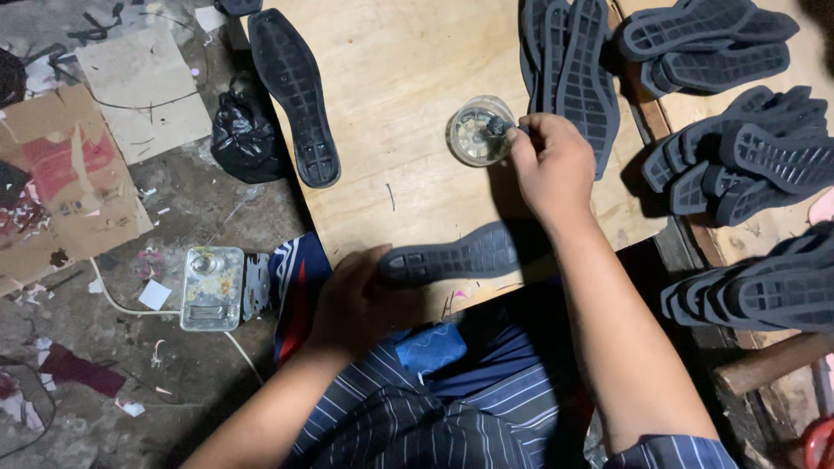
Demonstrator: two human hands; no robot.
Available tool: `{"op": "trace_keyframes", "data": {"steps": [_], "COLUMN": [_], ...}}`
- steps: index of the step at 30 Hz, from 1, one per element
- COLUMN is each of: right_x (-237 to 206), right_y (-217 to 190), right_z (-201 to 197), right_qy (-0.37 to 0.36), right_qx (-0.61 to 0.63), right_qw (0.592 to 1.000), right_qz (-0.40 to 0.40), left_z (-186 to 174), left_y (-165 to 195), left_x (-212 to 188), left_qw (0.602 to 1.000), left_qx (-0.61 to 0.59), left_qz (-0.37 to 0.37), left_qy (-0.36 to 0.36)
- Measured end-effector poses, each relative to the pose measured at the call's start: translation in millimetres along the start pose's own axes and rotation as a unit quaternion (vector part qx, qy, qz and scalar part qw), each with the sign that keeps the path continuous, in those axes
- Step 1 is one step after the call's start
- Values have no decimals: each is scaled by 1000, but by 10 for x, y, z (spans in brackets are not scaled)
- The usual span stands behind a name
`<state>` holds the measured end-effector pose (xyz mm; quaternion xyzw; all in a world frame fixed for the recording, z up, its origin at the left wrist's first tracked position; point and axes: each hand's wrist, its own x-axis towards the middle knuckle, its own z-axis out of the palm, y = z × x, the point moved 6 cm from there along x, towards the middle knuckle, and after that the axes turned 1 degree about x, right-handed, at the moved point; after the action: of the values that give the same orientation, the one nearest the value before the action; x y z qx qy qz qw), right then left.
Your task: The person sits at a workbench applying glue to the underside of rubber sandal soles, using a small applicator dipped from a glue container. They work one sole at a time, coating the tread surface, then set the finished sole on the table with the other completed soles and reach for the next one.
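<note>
My left hand (pixel 352 295) clamps a black sole (pixel 456 256) flat at the board's (pixel 391 78) near edge, steadying it, while my right hand (pixel 552 165) pinches something small over the clear jar (pixel 476 132) mid-board.

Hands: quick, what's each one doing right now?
Left hand: closed on the heel end of a black sole at the board's edge.
Right hand: fingers pinched at a clear round jar; what they pinch is unclear.

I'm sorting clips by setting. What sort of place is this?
Probably a small shoemaking workshop: stacks of black rubber shoe soles lie on a bare plywood worktable, the right hand dips into a clear round jar, and scraps litter the floor.
</note>
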<state>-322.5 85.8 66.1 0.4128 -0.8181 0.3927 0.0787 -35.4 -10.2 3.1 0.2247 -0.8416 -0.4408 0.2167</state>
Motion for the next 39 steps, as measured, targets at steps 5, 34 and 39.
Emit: {"op": "trace_keyframes", "data": {"steps": [5, 34, 39], "right_x": [-273, -1503, -1461], "right_y": [322, 156, 219], "right_z": [49, -533, -542], "right_qy": [-10, 49, 46], "right_qx": [286, -109, -107], "right_qw": [912, 986, 987], "right_qz": [293, 118, 108], "left_z": [-60, -104, -95], "left_y": [125, 9, -25], "left_x": [224, 231, 247], "left_qw": [997, 997, 998], "left_qx": [53, 44, 25], "left_qz": [49, 2, -11], "left_qy": [21, -62, -60]}}
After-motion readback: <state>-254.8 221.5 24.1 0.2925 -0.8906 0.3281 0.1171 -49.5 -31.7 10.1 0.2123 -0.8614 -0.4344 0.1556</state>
